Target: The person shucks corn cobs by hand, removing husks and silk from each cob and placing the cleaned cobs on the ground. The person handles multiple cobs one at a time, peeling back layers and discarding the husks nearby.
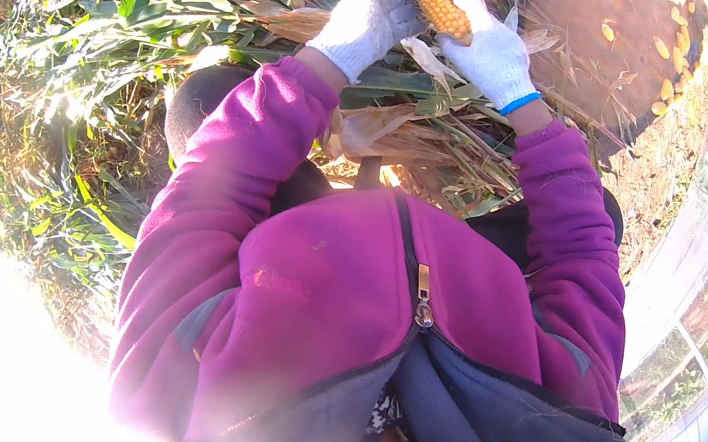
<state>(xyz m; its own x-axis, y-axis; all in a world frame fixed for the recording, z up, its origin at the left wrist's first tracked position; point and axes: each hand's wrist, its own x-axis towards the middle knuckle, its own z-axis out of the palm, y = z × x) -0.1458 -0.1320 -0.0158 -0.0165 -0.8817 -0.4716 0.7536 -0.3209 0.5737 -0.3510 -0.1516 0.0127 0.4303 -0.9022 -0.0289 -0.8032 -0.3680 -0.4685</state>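
Note:
My right hand (pixel 492 48), in a white knit glove with a blue cuff edge, grips the lower end of a husked yellow corn cob (pixel 444 12). The cob tilts up toward the left. Close by its upper end is my left hand (pixel 373 19), also in a white knit glove, with fingers curled and shaded. Whether those fingers hold anything is unclear. Beneath the hands, a pale dry corn husk (pixel 429 61) lies over green and dry corn stalks (pixel 460 120).
Cut green corn leaves (pixel 171 18) cover the ground to the left. Several husked cobs (pixel 678 60) lie on bare soil (pixel 579 69) at the upper right. A plastic sheet (pixel 672 271) runs along the right side. Dry husks (pixel 375 131) lie between my knees.

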